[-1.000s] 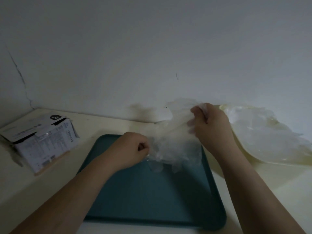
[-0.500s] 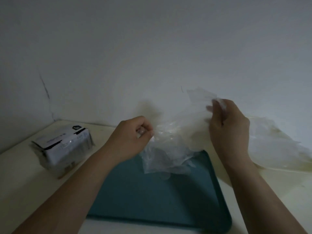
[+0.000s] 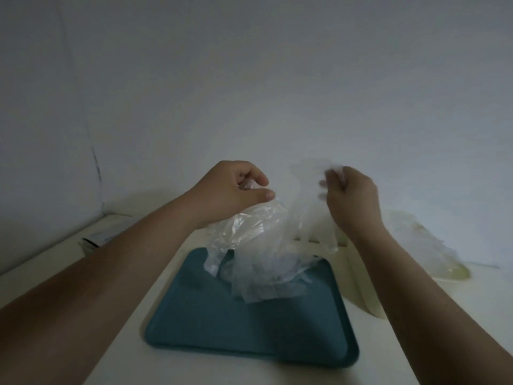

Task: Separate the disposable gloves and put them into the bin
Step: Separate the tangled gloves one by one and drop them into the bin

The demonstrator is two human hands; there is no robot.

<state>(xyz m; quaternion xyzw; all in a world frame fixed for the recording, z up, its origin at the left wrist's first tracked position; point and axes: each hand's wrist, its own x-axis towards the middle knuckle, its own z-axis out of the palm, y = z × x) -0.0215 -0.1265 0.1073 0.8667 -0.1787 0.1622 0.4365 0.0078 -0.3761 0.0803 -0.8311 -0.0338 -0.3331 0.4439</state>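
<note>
A bunch of clear disposable gloves (image 3: 258,254) hangs in the air above the teal tray (image 3: 249,329). My left hand (image 3: 236,190) grips the top of the bunch in a fist. My right hand (image 3: 349,198) pinches the cuff of one glove (image 3: 308,207) and holds it up to the right of the bunch; its fingers dangle over the tray's far edge. The pale yellow bin (image 3: 449,270) sits at the right, with several clear gloves (image 3: 416,240) heaped in it.
A white cardboard box (image 3: 94,240) lies at the far left, mostly hidden behind my left forearm. A plain wall stands close behind the cream table (image 3: 416,343). The tray lies between my two arms.
Both hands have risen well above the tray with the gloves. The right hand has drawn one glove up and away from the bunch. The view has tilted upward.
</note>
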